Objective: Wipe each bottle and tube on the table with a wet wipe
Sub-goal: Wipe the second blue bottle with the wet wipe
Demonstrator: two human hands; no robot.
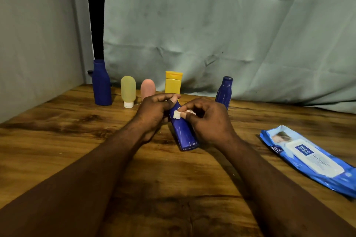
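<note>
A dark blue tube [184, 132] is held tilted over the middle of the wooden table [57, 140], its flat end toward me. My left hand [154, 113] grips its upper end. My right hand [208, 121] pinches a small crumpled white wet wipe [177, 114] against the tube's side. Along the back stand a tall blue bottle [101, 82], a pale yellow tube [128, 90] on its white cap, a pink tube [148, 87], a yellow tube [173, 82] and a smaller blue bottle [224, 91].
A blue pack of wet wipes [312, 159] lies flat at the right side of the table. A grey-green cloth [231, 34] hangs behind the table, and a pale wall [34, 44] closes the left side.
</note>
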